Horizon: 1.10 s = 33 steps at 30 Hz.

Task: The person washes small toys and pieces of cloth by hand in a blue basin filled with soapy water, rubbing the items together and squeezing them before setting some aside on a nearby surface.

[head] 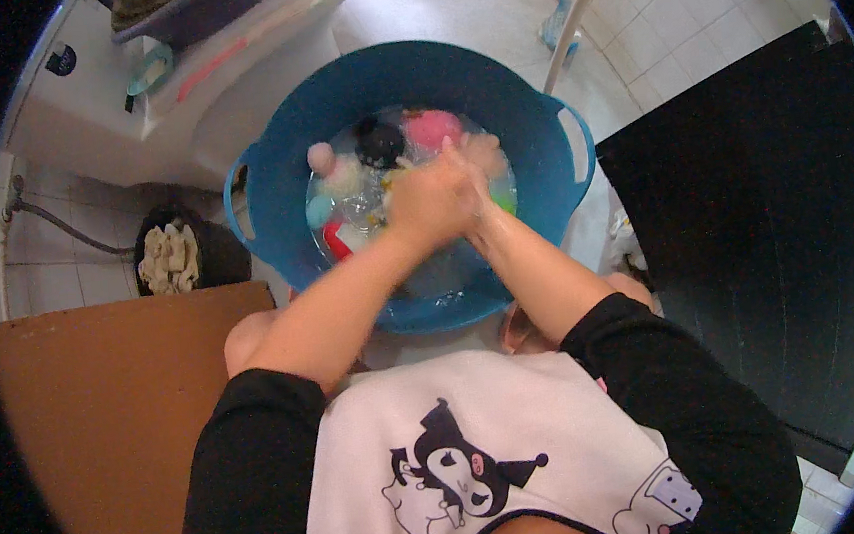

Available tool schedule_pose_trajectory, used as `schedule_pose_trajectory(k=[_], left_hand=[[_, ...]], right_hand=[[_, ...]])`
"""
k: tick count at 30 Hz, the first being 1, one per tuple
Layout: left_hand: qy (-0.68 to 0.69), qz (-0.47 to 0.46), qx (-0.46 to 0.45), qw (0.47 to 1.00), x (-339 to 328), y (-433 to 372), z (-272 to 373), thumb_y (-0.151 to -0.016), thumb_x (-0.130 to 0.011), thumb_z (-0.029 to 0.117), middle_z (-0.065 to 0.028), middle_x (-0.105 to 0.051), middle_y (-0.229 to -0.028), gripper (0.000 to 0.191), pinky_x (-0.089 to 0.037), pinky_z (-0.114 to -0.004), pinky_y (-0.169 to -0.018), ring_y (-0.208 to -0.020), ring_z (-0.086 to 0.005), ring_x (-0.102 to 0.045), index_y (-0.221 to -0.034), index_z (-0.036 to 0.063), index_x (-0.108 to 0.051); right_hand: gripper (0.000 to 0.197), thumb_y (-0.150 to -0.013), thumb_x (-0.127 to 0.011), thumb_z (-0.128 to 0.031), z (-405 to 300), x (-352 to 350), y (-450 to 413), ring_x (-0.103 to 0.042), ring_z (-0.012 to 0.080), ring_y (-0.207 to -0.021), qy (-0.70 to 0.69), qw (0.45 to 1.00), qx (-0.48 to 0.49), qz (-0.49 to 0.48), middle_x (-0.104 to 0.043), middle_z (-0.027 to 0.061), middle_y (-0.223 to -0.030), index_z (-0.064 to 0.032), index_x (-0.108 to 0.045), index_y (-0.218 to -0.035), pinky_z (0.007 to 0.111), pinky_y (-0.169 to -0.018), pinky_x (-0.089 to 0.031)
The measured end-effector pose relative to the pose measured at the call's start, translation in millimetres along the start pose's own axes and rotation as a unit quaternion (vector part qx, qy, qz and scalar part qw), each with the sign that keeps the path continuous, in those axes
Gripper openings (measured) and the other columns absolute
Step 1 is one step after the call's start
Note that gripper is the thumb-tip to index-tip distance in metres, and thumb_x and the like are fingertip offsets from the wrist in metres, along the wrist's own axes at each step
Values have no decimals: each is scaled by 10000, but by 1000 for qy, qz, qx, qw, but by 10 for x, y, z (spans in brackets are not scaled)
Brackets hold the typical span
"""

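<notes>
A large blue plastic tub with two side handles holds water and several soft-looking coloured items. My left hand and my right hand are pressed together over its middle, wet and slightly blurred; which arm ends in which hand is plain only by side. Whether something small lies between the palms is hidden. Around them float a pink item, a black round item, a pale pink ball, a light blue item and a red item. A bright green item shows beside the right wrist.
A brown board lies at lower left, a black panel at right. Up left is a white fixture with a pink strip. A black bin with crumpled paper stands at left. A pale hose hangs behind the tub.
</notes>
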<state>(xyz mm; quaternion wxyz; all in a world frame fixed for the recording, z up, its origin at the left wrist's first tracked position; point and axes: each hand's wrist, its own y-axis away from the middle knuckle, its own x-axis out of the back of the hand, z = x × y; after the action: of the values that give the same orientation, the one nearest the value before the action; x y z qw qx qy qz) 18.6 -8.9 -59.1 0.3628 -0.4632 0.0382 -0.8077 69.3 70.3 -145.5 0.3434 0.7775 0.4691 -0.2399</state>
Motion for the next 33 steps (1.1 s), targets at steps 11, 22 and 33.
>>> schedule_pose_trajectory(k=[11, 22, 33], left_hand=[[23, 68, 108, 992, 302, -60, -417, -677, -550, 165, -161, -561, -618, 132, -425, -396, -499, -575, -319, -554, -627, 44, -566], [486, 71, 224, 842, 462, -223, -427, -844, -492, 198, -35, -555, -742, 182, -414, -247, -619, -706, -124, -520, -807, 34, -562], [104, 38, 122, 986, 276, -116, 37, -650, -569, 196, -128, -600, -732, 130, -464, -364, -617, -641, -296, -583, -707, 94, -626]], right_hand=[[282, -873, -450, -359, -271, -1033, 365, -537, 173, -693, -91, 978, -60, 177, -562, 24, -755, -106, -558, -813, 334, -597, -450], [261, -829, -491, -363, -867, -889, 382, -523, 189, -719, -198, 961, 102, 166, -537, 9, -721, -113, -566, -832, 345, -711, -440], [237, -823, -448, -211, -290, -844, 468, -545, 193, -912, -148, 976, -66, 146, -563, 54, -965, -96, -522, -1017, 348, -786, -442]])
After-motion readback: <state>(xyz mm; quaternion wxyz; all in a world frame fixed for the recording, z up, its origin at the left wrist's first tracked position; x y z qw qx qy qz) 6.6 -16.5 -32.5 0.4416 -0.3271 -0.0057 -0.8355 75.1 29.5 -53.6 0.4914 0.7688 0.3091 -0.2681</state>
